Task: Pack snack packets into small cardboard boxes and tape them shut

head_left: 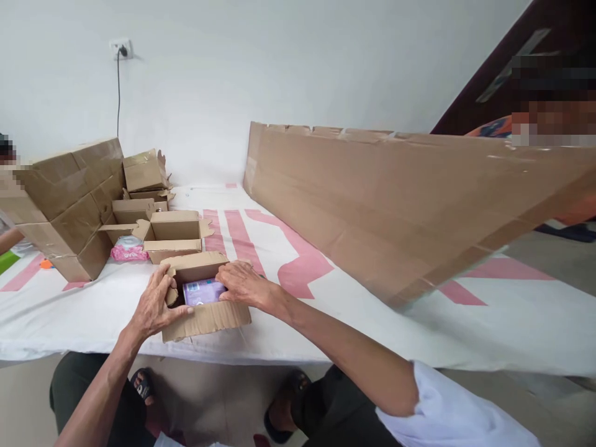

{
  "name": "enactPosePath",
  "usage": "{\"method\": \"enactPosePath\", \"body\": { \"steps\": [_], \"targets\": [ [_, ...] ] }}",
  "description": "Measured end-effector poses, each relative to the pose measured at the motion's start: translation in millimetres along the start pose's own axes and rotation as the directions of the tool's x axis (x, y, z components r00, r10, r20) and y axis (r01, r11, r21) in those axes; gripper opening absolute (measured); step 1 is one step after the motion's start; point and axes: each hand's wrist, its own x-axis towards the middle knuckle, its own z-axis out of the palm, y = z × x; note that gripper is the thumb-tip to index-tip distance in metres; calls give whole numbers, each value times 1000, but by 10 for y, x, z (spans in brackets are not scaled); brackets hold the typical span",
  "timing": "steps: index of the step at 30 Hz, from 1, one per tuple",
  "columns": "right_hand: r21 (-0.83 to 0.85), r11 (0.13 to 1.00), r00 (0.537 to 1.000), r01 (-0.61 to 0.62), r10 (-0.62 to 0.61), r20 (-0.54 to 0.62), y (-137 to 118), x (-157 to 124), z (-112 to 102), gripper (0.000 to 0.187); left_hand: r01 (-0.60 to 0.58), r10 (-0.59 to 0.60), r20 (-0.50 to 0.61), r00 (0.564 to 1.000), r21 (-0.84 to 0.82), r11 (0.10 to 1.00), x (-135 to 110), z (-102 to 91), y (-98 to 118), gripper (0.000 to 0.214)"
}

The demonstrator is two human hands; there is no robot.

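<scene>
Head view: a purple printed packet point(201, 292) sits in an open brown cardboard box point(209, 321), right end hidden by the right hand point(244, 283), whose grip I can't tell; the left hand point(156, 304) clasps the box. White-and-pink cloth point(284, 326) spreads rightward to a tall brown cardboard panel point(367, 205).

Two hands are seen at lower left of centre: one left hand point(154, 305) and one right hand point(245, 282). At least four small cardboard boxes can be counted: one front box point(209, 323), one middle box point(173, 249) behind it, one left box point(133, 212) and one rear box point(141, 171); below the last, the number is obscured by overlapping flaps. One purple packet point(198, 292) and one pink packet point(129, 249) are shown. Two large cardboard pieces are counted: one left block point(74, 198) and one right panel point(367, 198). One wall socket point(115, 46) is seen at upper left. At the bottom, two sandals point(142, 382) are visible.
</scene>
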Motion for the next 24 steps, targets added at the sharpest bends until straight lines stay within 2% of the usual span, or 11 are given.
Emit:
{"method": "enactPosePath", "body": {
  "steps": [4, 10, 17, 24],
  "targets": [
    [-40, 998, 993, 54, -49, 110, -62, 69, -83, 20, 50, -51, -18, 999, -34, 998, -38, 36, 36, 52],
    [-56, 998, 960, 29, -12, 278, -147, 339, -157, 22, 90, -91, -15, 996, -84, 992, -24, 58, 11, 58],
    [-88, 996, 935, 18, 14, 355, -213, 453, -79, 20, 104, -112, -50, 992, -144, 984, -55, 86, 35, 65],
    [-83, 996, 916, 32, 4, 402, -242, 422, -166, 26, 80, -95, -87, 992, -157, 984, -63, 94, 27, 68]
  ]
}}
